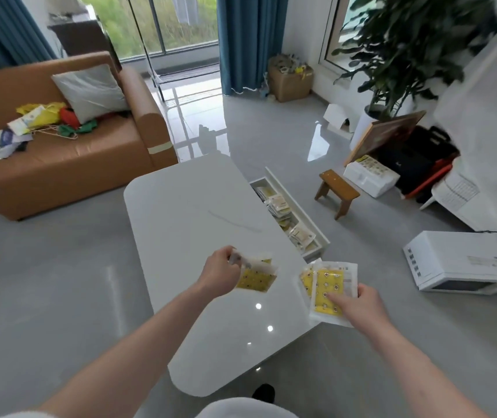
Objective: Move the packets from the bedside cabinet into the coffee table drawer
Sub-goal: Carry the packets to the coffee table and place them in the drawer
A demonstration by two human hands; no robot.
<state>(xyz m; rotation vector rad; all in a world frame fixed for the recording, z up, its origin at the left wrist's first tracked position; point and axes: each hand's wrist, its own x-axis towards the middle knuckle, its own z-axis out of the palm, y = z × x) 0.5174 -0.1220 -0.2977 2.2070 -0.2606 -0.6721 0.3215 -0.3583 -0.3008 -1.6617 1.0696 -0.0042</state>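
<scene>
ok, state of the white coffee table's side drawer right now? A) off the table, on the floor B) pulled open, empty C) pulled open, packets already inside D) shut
C: the white drawer stands pulled out from the glossy white coffee table with pale and yellow packets lying in it, while the left hand and right hand each hold more.

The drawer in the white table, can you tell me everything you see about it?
The drawer is white, long and narrow, and looks glossy like the coffee table. It is pulled open from the table's right side, over the grey floor. Inside lie many small packets, pale and yellow, piled loosely along its length. Neither hand touches it.
</scene>
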